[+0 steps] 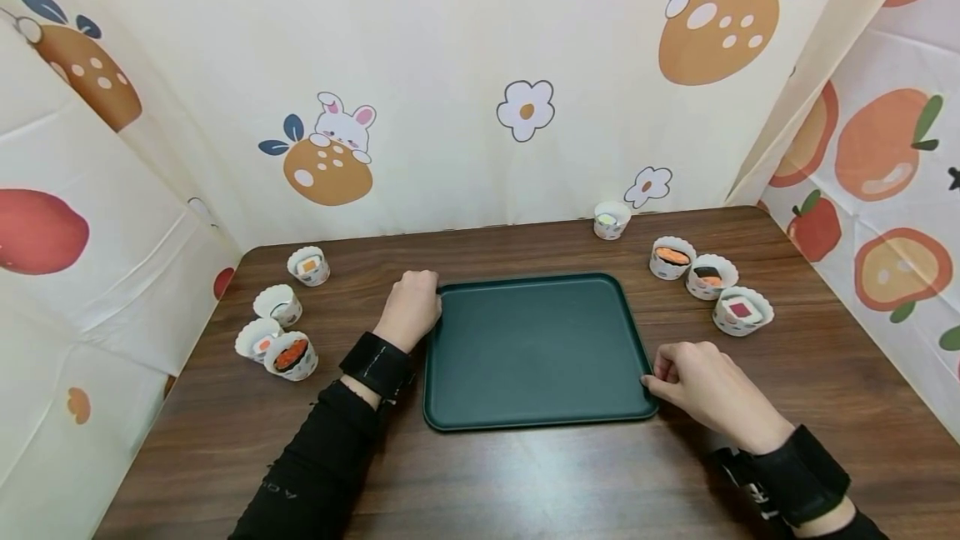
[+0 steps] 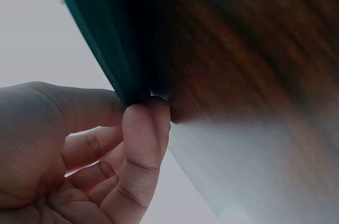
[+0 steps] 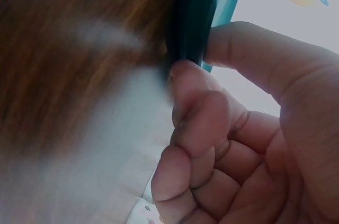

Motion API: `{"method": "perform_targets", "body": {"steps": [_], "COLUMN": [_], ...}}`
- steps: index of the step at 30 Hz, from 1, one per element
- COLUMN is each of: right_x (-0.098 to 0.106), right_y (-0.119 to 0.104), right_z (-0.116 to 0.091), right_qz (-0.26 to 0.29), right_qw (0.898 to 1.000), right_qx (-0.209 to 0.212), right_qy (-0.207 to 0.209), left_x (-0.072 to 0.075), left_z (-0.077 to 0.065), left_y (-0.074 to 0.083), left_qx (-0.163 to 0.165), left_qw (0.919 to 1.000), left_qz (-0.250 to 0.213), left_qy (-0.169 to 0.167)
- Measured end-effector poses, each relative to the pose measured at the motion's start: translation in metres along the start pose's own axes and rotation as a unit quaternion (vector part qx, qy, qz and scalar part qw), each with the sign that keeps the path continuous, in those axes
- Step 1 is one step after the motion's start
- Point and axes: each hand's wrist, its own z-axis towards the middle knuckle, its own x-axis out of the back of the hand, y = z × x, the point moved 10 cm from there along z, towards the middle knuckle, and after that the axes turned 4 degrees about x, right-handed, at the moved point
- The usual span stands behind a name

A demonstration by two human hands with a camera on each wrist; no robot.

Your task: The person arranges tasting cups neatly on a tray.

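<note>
A dark green rectangular tray (image 1: 536, 348) with a low raised rim lies in the middle of the wooden table, with nothing on it. My left hand (image 1: 409, 308) pinches its left edge near the far corner; in the left wrist view the thumb and fingertips (image 2: 140, 128) meet at the tray's edge (image 2: 100, 28). On the opposite side my right hand (image 1: 708, 390) pinches the right edge close to the near corner. The right wrist view shows the thumb on the rim (image 3: 212, 17) and a fingertip (image 3: 188, 78) against the underside, the other fingers curled.
Left of the tray stand several small patterned paper cups, one with an orange-topped sushi piece (image 1: 291, 356) and one farther back (image 1: 308, 267). More cups stand on the right, including one with a red-centred piece (image 1: 742, 312) and one at the back edge (image 1: 611, 221). Patterned cloth surrounds the wooden table (image 1: 525, 482).
</note>
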Motion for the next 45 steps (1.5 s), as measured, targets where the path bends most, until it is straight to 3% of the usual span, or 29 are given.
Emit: {"method": "perform_targets", "body": {"steps": [7,17,25,32,39,45], "right_x": [0.002,0.021,0.032,0.037,0.039,0.042], "right_y": [-0.001,-0.009,-0.025,-0.034,-0.039,-0.042], "right_z": [-0.001,0.004,0.012,0.018,0.019,0.019], "right_qz": [-0.007,-0.022,-0.021,-0.018,-0.016,-0.008], "right_qw": [1.0,1.0,0.999,0.998,0.998,0.999], "right_qx": [0.002,0.011,0.034,0.042,0.042,0.039], "right_qy": [-0.008,0.01,0.026,0.032,0.034,0.032], "left_x": [0.009,0.049,0.085,0.108,0.104,0.091], "left_z": [-0.001,0.007,0.02,0.028,0.027,0.024], "left_y": [-0.009,-0.04,-0.085,-0.142,-0.184,-0.2], "left_qx": [0.026,0.062,0.09,0.143,0.188,0.206], "left_qw": [0.9992,0.9976,0.995,0.9876,0.9764,0.9681], "left_qz": [-0.021,0.004,0.028,0.023,0.003,0.015], "left_qy": [-0.021,-0.03,-0.034,-0.059,-0.108,-0.142]}}
